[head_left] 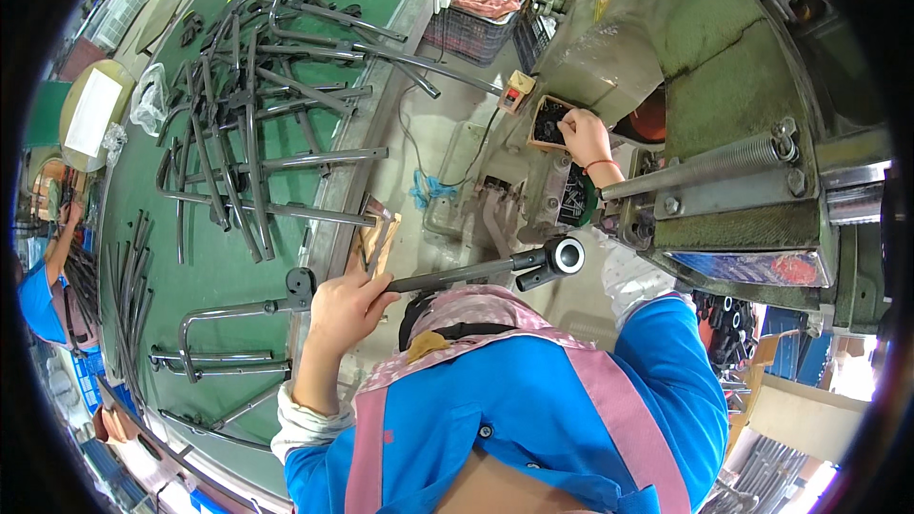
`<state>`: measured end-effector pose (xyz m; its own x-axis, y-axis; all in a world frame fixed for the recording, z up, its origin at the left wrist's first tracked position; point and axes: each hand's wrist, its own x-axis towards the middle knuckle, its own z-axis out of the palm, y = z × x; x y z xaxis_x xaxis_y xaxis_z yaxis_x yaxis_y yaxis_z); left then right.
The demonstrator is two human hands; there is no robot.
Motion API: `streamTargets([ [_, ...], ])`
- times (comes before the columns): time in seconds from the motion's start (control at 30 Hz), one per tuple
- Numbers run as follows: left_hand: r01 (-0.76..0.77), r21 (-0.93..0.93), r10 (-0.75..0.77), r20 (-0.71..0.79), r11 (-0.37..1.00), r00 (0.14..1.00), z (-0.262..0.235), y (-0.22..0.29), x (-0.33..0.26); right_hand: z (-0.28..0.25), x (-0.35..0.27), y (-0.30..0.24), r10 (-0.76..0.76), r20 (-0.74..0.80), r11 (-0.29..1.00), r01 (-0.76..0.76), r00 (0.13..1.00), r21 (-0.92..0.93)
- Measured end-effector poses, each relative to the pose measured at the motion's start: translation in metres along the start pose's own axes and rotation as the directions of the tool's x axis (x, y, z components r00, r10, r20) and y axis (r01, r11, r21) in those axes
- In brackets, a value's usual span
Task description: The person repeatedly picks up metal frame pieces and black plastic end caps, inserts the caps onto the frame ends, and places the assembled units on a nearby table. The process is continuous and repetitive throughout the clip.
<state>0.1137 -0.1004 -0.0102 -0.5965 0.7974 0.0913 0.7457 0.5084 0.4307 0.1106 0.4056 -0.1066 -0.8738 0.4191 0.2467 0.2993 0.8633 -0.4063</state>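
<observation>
The surface (228,257) is green, strewn with dark grey tubes (257,105). The jacket (533,400) is bright blue under a pink apron (476,309) with a fine pattern. The machine (733,86) is worn pale green, and the box (549,121) is brown with black parts inside.

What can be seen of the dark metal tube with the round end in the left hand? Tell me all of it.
The dark grey metal tube with the ring-shaped end lies almost level across the person's front. Its right end carries a short round sleeve, pale inside, open toward the camera, with a small stub beside it. The left hand closes its grip around the tube's left end; a black bracket sits just beyond. The surface looks smooth and slightly glossy.
</observation>
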Motion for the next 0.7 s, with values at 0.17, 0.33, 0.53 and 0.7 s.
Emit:
streamTargets([
  [0.17,-0.007,0.015,0.007,0.021,1.0,1.0,0.005,-0.002,0.001,-0.012,-0.004,-0.01,0.017,0.059,0.993,-0.01,0.998,-0.114],
  [0.33,-0.045,0.013,0.044,0.052,0.999,0.998,0.004,-0.004,0.007,-0.008,-0.005,0.008,-0.059,0.102,0.993,0.069,0.993,-0.1],
  [0.53,-0.087,0.0,0.087,0.048,0.996,0.995,0.004,-0.008,0.009,0.0,-0.01,0.015,-0.026,-0.03,0.996,0.023,0.999,-0.088],
  [0.7,-0.085,-0.003,0.085,0.07,0.996,0.994,0.002,-0.01,0.008,-0.003,-0.008,0.012,0.022,-0.033,0.997,-0.024,0.999,-0.073],
])
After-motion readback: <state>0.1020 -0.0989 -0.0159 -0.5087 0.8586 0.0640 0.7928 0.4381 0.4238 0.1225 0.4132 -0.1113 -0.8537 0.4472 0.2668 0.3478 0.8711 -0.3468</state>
